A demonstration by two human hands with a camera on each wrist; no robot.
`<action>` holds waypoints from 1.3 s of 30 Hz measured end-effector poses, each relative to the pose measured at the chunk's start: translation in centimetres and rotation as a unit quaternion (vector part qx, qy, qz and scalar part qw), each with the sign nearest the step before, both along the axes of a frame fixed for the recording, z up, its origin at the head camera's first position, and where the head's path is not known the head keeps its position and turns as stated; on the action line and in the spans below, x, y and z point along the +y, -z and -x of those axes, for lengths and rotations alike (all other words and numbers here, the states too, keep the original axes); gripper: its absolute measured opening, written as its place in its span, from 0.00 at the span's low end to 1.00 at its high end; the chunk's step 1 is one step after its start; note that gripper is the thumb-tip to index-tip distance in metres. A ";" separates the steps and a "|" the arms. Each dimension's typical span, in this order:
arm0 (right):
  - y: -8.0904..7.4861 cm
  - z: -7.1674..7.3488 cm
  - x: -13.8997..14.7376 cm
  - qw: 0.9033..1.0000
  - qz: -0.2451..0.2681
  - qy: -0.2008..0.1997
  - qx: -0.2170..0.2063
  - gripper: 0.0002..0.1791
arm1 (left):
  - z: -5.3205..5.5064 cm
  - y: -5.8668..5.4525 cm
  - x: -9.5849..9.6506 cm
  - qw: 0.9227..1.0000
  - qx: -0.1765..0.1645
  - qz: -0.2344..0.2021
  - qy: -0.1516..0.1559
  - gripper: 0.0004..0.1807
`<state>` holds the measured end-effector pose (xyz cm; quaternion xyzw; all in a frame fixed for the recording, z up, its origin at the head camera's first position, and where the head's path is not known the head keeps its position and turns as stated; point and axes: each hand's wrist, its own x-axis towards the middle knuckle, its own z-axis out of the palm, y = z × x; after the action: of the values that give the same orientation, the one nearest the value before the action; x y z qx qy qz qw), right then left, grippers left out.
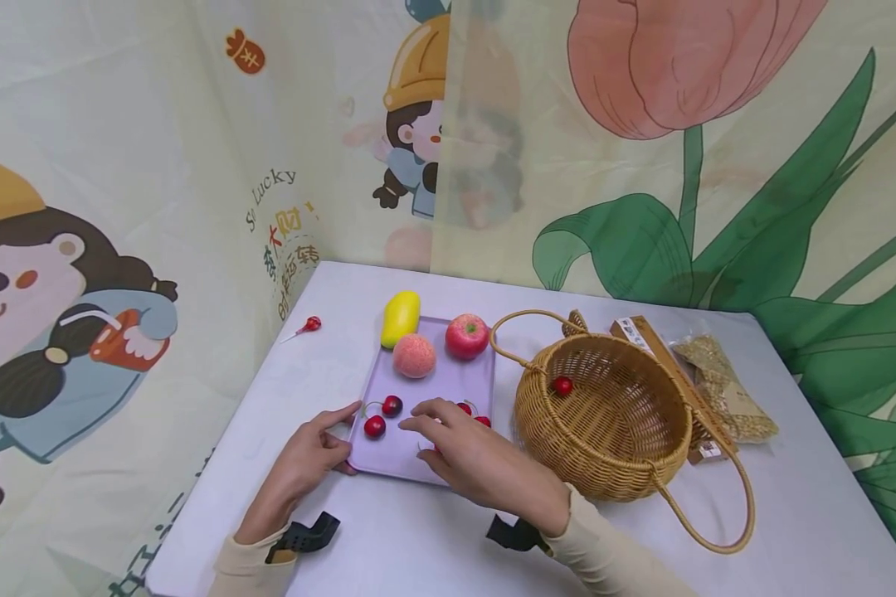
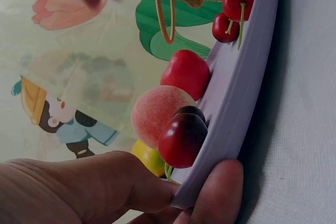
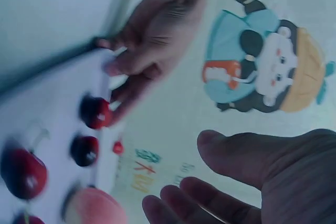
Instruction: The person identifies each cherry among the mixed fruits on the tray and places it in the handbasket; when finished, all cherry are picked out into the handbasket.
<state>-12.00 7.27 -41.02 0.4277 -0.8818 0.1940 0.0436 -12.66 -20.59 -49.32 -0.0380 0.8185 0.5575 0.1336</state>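
- The left hand (image 1: 299, 462) is pinching the near left corner of the lilac tray (image 1: 448, 383), its thumb and fingers clamping the rim.
- The right hand (image 1: 478, 458) is hovering over the tray's near right part, thumb and fingers standing apart and holding nothing.
- Two dark red cherries (image 1: 375, 426) are lying near the left hand; more are lying at the tray's right side, partly hidden by the right hand.
- The peach (image 1: 414, 356), apple (image 1: 466, 337) and yellow mango (image 1: 401, 319) are sitting toward the far end.
- One cherry (image 1: 563, 385) is resting inside the wicker basket (image 1: 545, 448), right of the tray.
- Judging progress, the handling is seemingly standing partway, with most cherries lying on the tray and one in the basket; which way they are going, I cannot tell.
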 end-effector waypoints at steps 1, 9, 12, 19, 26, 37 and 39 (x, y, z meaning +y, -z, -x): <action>0.6 0.3 -0.6 1.000 -0.005 0.004 -0.012 0.24 | 0.0 0.0 0.0 1.000 -0.001 0.001 0.001 0.38; 3.1 3.1 -4.4 0.996 -0.035 0.034 -0.073 0.28 | -0.2 -0.2 -0.2 1.000 0.001 -0.004 0.005 0.37; 3.4 3.8 -5.2 0.995 -0.038 0.034 -0.087 0.29 | -0.2 -0.3 -0.2 1.000 0.004 -0.003 0.006 0.37; 4.2 4.6 -6.2 0.994 -0.058 0.033 -0.090 0.26 | -0.1 -0.2 -0.3 1.000 0.000 0.002 0.004 0.38; 4.7 5.4 -6.6 0.995 -0.070 0.045 -0.059 0.24 | -0.1 -0.2 -0.4 1.000 0.004 -0.002 0.010 0.38; 5.3 6.8 -7.1 0.994 -0.073 0.073 -0.048 0.20 | 0.0 -0.1 -0.2 1.000 -0.012 0.007 -0.007 0.37; 5.4 6.9 -7.1 0.993 -0.073 0.076 -0.049 0.20 | 0.0 -0.1 -0.1 1.000 -0.011 0.005 -0.007 0.37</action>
<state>-18.94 0.19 -46.38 0.3518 -0.9244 0.1461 -0.0166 -12.66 -20.71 -49.19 -0.0508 0.8195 0.5538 0.1383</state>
